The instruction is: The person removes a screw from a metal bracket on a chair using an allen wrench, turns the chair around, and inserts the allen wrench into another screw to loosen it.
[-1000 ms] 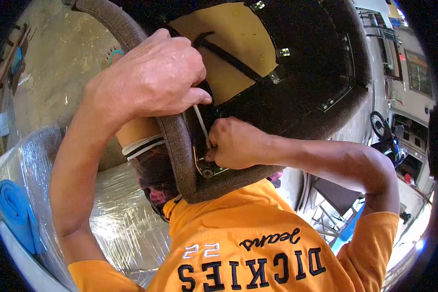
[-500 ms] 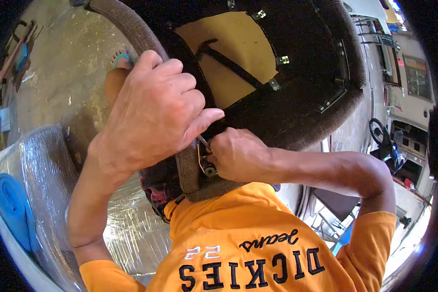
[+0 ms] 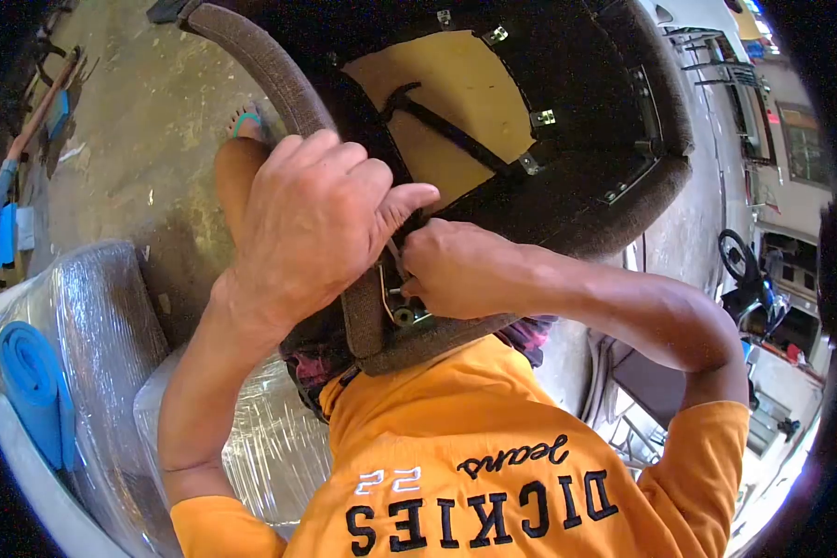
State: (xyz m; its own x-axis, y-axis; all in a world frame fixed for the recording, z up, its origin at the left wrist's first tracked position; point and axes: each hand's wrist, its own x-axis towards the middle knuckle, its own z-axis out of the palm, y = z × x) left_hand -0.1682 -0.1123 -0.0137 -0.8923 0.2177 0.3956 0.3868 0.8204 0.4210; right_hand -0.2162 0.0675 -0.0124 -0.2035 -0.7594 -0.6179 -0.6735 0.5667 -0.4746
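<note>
A dark brown upholstered furniture frame (image 3: 614,209) lies before me with its underside showing. My left hand (image 3: 312,223) is closed in a fist above its near left fabric rail (image 3: 363,321), thumb stretched to the right. Whatever the fist grips is hidden. Beside it, my right hand (image 3: 460,270) has its fingers curled together at a metal fitting (image 3: 391,302) inside the rail. A thin grey piece shows between the hands, too small to name. A hammer (image 3: 451,130) rests on the tan panel (image 3: 479,70) inside the frame.
Plastic-wrapped furniture (image 3: 98,307) stands at the left, a rolled blue sheet (image 3: 28,372) on it. Small metal brackets (image 3: 542,118) line the opening in the frame. On the right is a black steering-wheel-like object (image 3: 737,260). Another person's arm (image 3: 14,153) shows at far left.
The left hand has shifted slightly right in view, and the right hand slightly up. Both stay closed at the same corner of the frame. The hammer has not moved on the panel.
</note>
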